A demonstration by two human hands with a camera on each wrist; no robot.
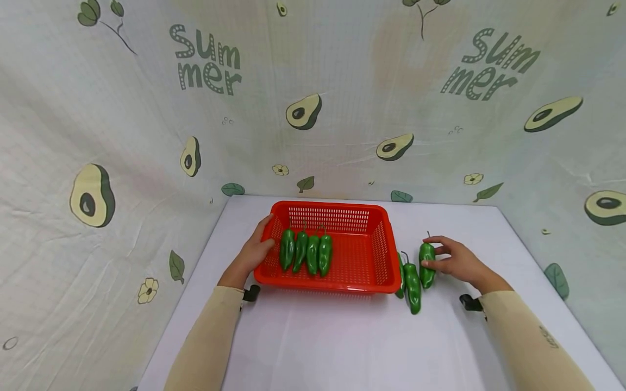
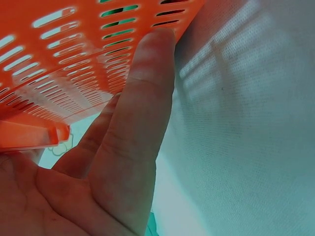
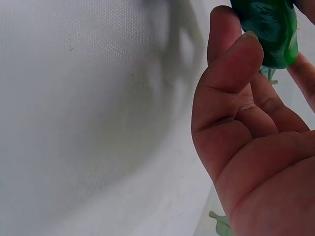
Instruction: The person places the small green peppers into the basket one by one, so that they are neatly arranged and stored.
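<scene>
My left hand (image 1: 251, 254) grips the left rim of a red perforated plastic basket (image 1: 349, 255). In the left wrist view, fingers (image 2: 140, 108) lie under the rim, against the slotted outer wall. My right hand (image 1: 457, 264) pinches a glossy green chili pepper (image 1: 427, 270) between thumb and fingers, right of the basket. The right wrist view shows that pepper's lower end (image 3: 269, 32) in the grasp. Several similar peppers (image 1: 313, 254) lie side by side, stems away from me, in the basket's left half.
Beside the basket's right wall lie a green pepper (image 1: 413, 288) and another (image 1: 400, 277), the latter partly hidden by the rim. White cloth covers the table (image 1: 342, 347). A curtain printed with avocados (image 1: 342, 65) stands behind and at both sides.
</scene>
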